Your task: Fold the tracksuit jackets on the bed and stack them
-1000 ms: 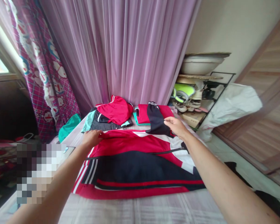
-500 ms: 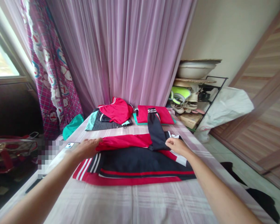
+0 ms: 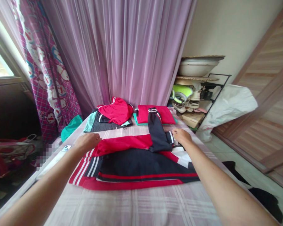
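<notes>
One smooth red-navy-white striped jacket (image 3: 136,164) lies folded on the checked bed sheet (image 3: 132,207). The left hand (image 3: 86,142) lies flat on it, grip open. Whether the right hand (image 3: 182,137) has a grip on it is unclear.

Bed (image 3: 132,207) has a pink plaid sheet. A red, black and white track jacket (image 3: 141,164) is spread flat across the middle. At the far end, red shorts (image 3: 115,111) sit on darker clothes, with a folded red garment (image 3: 166,114) just beside them. A phone (image 3: 67,148) and a teal cloth (image 3: 70,128) lie along the left edge.
</notes>
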A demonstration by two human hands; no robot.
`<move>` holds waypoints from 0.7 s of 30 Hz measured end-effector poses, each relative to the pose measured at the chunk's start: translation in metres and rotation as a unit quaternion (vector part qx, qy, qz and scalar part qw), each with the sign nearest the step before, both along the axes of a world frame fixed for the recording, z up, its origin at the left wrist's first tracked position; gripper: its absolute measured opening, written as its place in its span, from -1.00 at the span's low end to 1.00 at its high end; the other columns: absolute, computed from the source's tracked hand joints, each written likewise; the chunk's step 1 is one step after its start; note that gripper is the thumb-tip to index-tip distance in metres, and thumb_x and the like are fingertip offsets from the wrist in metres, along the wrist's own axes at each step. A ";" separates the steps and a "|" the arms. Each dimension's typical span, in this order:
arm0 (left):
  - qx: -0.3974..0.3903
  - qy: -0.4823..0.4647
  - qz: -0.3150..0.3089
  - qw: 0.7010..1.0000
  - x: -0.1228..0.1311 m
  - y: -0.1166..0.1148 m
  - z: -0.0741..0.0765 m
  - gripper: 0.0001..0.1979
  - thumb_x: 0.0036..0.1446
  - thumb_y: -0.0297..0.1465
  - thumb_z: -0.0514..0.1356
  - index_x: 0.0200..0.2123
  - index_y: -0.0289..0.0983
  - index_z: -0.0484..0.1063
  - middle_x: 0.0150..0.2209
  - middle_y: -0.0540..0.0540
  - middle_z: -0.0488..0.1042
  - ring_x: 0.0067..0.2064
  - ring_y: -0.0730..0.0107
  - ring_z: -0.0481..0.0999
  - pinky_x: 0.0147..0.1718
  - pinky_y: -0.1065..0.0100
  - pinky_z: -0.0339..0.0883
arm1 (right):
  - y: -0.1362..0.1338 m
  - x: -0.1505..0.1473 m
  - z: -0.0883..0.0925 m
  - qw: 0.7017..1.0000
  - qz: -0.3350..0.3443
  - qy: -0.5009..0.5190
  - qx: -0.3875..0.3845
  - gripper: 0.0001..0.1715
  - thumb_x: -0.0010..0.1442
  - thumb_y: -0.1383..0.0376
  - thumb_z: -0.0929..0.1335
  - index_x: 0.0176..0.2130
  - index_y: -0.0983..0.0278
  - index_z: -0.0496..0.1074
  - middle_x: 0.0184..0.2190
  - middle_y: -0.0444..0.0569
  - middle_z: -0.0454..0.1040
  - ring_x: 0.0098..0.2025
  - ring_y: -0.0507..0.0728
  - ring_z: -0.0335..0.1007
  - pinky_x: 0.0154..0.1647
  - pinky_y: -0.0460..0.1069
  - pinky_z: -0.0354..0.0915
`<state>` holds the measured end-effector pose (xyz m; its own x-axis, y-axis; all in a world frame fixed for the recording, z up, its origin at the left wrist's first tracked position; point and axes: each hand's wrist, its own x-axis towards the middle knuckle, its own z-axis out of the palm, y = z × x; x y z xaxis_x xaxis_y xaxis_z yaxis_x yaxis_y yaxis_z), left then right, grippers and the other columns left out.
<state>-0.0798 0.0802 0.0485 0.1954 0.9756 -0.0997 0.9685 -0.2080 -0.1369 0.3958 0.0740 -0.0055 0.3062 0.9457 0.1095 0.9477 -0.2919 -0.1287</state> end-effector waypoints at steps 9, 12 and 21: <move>-0.083 -0.060 -0.034 0.994 -0.015 0.023 -0.049 -0.50 0.20 -0.07 -0.03 -0.01 -0.20 0.49 -0.08 -0.19 0.60 -0.08 0.08 0.57 -0.14 0.25 0.34 | 0.046 0.010 -0.024 0.995 0.073 0.007 -0.070 -0.55 0.12 0.15 0.35 -0.01 0.20 0.54 -0.01 0.05 0.57 -0.02 0.20 0.48 -0.08 0.00 0.32; -0.047 -0.069 -0.027 0.996 -0.023 0.023 -0.051 -0.57 0.19 -0.16 -0.01 -0.03 -0.18 0.50 -0.11 -0.15 0.61 -0.09 0.11 0.57 -0.14 0.28 0.34 | 0.048 0.010 -0.025 0.994 0.079 0.001 -0.080 -0.69 0.14 0.19 0.34 -0.12 0.15 0.55 -0.10 -0.01 0.60 -0.08 0.19 0.50 -0.14 0.00 0.30; 0.019 -0.088 0.007 0.996 -0.039 0.032 -0.069 -0.55 0.20 -0.23 -0.06 0.03 -0.19 0.47 -0.05 -0.13 0.61 -0.01 0.13 0.56 -0.04 0.26 0.36 | 0.035 0.017 -0.042 0.999 0.024 0.006 -0.048 -0.59 0.25 0.10 0.26 0.00 0.15 0.48 -0.11 0.04 0.58 -0.10 0.23 0.50 -0.21 0.03 0.30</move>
